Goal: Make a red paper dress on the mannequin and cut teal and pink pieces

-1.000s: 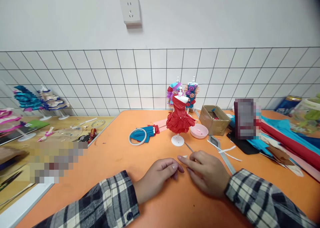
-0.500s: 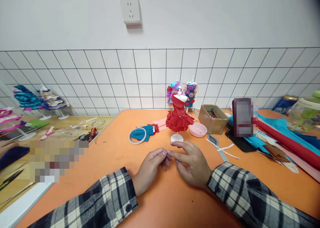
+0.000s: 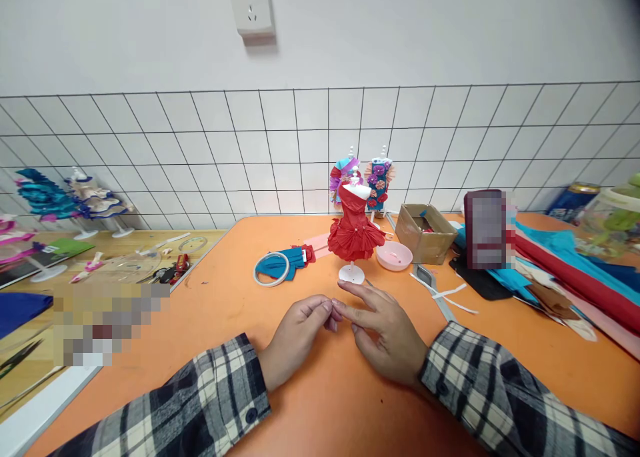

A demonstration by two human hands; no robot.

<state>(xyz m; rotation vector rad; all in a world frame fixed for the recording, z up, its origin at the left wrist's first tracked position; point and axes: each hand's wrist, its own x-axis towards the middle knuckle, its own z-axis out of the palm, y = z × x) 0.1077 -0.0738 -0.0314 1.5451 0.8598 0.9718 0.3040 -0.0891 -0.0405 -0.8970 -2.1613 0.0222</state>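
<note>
My left hand (image 3: pixel 299 337) is closed, with thumb and fingertips pinched together above the orange table (image 3: pixel 310 423). Anything held in that pinch is too small or too hidden to make out. My right hand (image 3: pixel 387 330) has its fingers apart, and its index fingertip touches the tip of my left thumb. Just beyond the hands stands a small dress form in a red crepe-paper dress (image 3: pixel 354 230), upright on a round white base (image 3: pixel 351 275). A small pink bowl (image 3: pixel 395 256) with tiny bits in it sits to the right of that base.
Left of the dress lie a white ring (image 3: pixel 271 269) and folded blue paper (image 3: pixel 295 262). At right are a cardboard box (image 3: pixel 427 233), grey scissors (image 3: pixel 434 290), a phone-like upright device (image 3: pixel 485 230) and paper rolls (image 3: pixel 580 280). Two decorated forms (image 3: pixel 379 183) stand behind.
The view has shifted slightly, and another person's hand at the left edge is out of sight. My two hands keep almost the same pose, fingertips touching.
</note>
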